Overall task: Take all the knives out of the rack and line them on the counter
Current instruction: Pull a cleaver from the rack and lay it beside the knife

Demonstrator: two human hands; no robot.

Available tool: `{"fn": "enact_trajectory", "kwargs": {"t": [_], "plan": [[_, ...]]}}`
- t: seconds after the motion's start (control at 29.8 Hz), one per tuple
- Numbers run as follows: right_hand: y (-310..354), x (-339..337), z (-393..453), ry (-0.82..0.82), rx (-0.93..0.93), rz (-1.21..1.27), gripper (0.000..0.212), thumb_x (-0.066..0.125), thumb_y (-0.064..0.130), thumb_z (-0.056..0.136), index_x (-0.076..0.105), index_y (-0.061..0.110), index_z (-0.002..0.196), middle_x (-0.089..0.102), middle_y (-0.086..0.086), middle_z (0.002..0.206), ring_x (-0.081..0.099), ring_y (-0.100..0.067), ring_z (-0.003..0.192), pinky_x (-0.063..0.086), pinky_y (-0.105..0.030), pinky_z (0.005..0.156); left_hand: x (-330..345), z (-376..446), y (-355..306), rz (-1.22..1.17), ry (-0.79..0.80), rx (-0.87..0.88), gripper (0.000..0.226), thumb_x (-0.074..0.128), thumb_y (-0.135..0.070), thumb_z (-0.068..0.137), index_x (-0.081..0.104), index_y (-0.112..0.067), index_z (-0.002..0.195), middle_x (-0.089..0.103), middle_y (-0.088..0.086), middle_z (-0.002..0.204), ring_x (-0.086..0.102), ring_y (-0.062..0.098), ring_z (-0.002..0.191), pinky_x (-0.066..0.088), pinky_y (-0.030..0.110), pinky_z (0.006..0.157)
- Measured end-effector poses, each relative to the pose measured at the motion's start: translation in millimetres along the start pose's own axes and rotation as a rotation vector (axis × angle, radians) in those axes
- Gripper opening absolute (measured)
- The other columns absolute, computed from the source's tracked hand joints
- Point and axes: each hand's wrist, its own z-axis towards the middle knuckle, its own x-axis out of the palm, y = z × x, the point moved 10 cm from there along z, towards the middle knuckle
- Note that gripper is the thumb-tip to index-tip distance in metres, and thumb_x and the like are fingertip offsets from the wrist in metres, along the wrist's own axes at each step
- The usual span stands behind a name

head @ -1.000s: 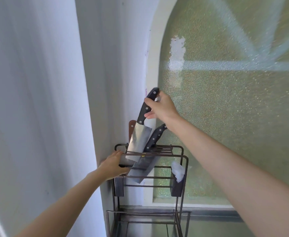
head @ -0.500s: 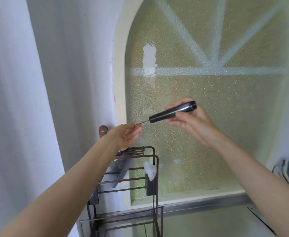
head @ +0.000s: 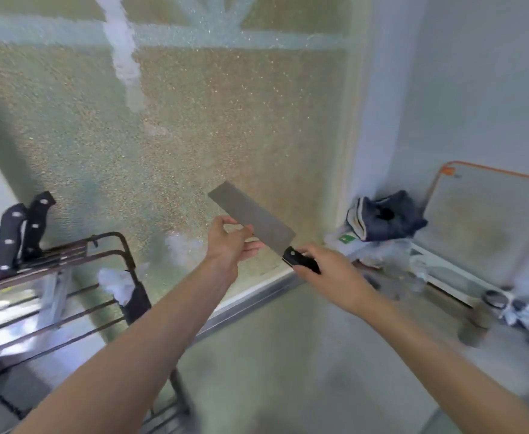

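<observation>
Behind, frosted window (head: 194, 136); below, grey counter (head: 288, 371), cluttered at right.

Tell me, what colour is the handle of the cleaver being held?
Black, with a pale rivet, on the cleaver handle held in the right hand; the head view shows it.

Single head-worn view, angled forward and down, close over counter (head: 288, 371), somewhat blurred

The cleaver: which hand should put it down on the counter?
Probably the right hand: it grips the cleaver by the black handle, over the bare counter. The left hand only steadies the blade.
</observation>
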Motion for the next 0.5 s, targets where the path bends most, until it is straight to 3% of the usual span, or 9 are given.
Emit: {"fn": "enact_trajectory", "kwargs": {"t": [0.23,0.37,0.44,0.5], "plan": [[-153.8,48.4,-6.6,0.000,0.240,0.097,0.022,0.057,0.020,0.089,0.053,0.008,0.107,0.062,-0.013,0.105,0.057,-0.029,0.097,0.045,-0.040,0.082,84.3,42.1,134.6,-0.020,0.064,-0.212,0.024,0.060,-0.005,0.085,0.040,-0.018,0.086,0.067,0.006,0.064,0.066,0.012,0.042,0.049,0.015,0.038],[-238.2,81.1,-9.5,0.074,0.387,0.130,0.022,0.057,0.021,0.087,0.052,0.015,0.107,0.061,-0.011,0.105,0.056,-0.028,0.097,0.046,-0.042,0.082,124.8,67.5,214.4,0.147,0.100,-0.324,0.027,0.061,-0.019,0.086,0.040,-0.014,0.103,0.065,0.006,0.090,0.065,0.009,0.057,0.048,0.020,0.056],[-274.0,98.4,-13.4,0.116,0.459,0.139,0.019,0.058,0.021,0.087,0.051,0.016,0.104,0.060,-0.009,0.103,0.057,-0.027,0.096,0.047,-0.042,0.082,136.6,78.3,250.6,0.313,0.151,-0.318,0.047,0.067,-0.021,0.081,0.042,-0.009,0.119,0.061,0.006,0.101,0.061,0.016,0.076,0.044,0.024,0.066],[-303.7,113.3,-15.6,0.161,0.513,0.119,0.018,0.056,0.022,0.087,0.050,0.016,0.103,0.059,-0.009,0.103,0.057,-0.028,0.095,0.048,-0.041,0.081,136.3,85.4,289.0,0.569,0.222,-0.311,0.068,0.073,-0.022,0.076,0.037,-0.009,0.133,0.051,0.013,0.122,0.054,0.024,0.104,0.045,0.032,0.084]]}}
